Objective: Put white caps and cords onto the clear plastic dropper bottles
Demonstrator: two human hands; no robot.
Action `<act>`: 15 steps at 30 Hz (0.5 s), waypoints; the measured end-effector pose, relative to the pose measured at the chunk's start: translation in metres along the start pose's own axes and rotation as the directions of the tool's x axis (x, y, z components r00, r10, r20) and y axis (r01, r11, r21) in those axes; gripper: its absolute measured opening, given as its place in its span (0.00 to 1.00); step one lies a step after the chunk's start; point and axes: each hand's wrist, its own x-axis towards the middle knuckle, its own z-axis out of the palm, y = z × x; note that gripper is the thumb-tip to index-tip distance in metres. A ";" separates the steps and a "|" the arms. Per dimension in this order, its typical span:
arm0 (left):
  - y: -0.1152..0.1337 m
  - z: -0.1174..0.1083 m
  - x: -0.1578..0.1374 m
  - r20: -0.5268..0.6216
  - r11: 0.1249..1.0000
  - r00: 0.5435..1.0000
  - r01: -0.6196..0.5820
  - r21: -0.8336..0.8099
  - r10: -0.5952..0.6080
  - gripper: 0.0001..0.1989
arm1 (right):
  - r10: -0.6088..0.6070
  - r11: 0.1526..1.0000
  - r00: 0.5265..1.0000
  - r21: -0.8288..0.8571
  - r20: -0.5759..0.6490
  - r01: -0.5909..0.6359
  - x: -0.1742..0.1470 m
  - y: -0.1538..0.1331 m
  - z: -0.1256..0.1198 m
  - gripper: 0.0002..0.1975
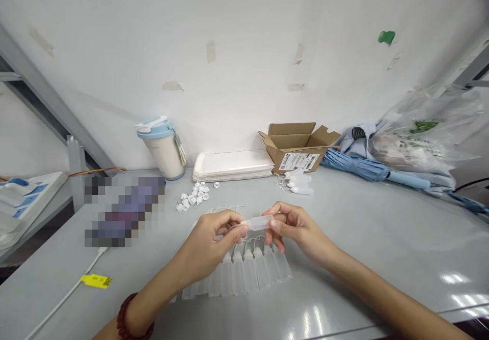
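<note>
"Grey tabletop point(362, 228) is stretching back to a white wall point(248, 24). With the dial centring on the person's hands, what are they holding?"

"One translucent bottle point(260, 222), lying nearly level between them. The left hand point(212, 238) is pinching its neck end, which is pointing to nine o'clock; the right hand point(298, 225) is gripping its base. Both are clamping it between thumb and fingers."

"And at six?"

"Similar bottles point(249, 274) are lying there in a row, necks and thin loops pointing toward twelve. The left hand is hiding some."

"At ten?"

"Small white caps point(196, 195) are lying loose, and farther out a lidded cup point(164, 154) is standing. White trays point(235, 166) are lying stacked at eleven."

"One o'clock?"

"An open cardboard box point(296, 159) is standing there, a few more bottles point(300, 184) lying in front. At two, a blue umbrella point(353, 167) is lying beside a plastic bag point(424, 131)."

"What is showing at nine?"

"Only a pixelated patch point(126, 213); I cannot tell what is underneath."
</note>
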 end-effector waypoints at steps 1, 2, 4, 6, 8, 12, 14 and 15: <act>0.000 0.000 0.000 -0.009 0.999 1.000 -0.013 0.035 0.013 0.12 | 0.003 1.000 1.000 -0.007 -0.001 -0.003 0.000 0.000 0.000 0.16; 0.000 0.001 0.000 -0.019 0.997 0.999 -0.025 0.070 0.027 0.12 | 0.009 1.000 1.000 -0.016 -0.003 -0.009 0.000 -0.001 0.001 0.16; -0.001 0.002 0.001 -0.042 0.988 0.997 -0.057 0.143 0.063 0.12 | 0.023 0.999 1.000 -0.031 -0.006 -0.023 0.000 -0.001 0.001 0.17; -0.003 0.003 0.001 -0.066 0.970 0.990 -0.108 0.219 0.125 0.11 | 0.031 0.999 0.999 -0.043 -0.010 -0.031 -0.001 -0.002 0.001 0.17; -0.005 0.004 0.001 -0.086 0.943 0.976 -0.170 0.288 0.202 0.10 | 0.033 0.998 0.999 -0.055 -0.010 -0.033 -0.001 -0.002 0.002 0.18; -0.007 0.004 0.000 -0.101 0.900 0.946 -0.255 0.355 0.308 0.08 | 0.039 0.996 0.999 -0.079 -0.014 -0.040 0.000 -0.001 0.002 0.18; -0.007 0.004 0.000 -0.095 0.893 0.938 -0.282 0.351 0.334 0.07 | 0.043 0.995 0.999 -0.085 -0.019 -0.045 0.000 -0.001 0.003 0.19; -0.007 0.005 0.000 -0.092 0.891 0.934 -0.295 0.346 0.345 0.06 | 0.046 0.995 0.999 -0.086 -0.020 -0.048 0.000 -0.001 0.003 0.19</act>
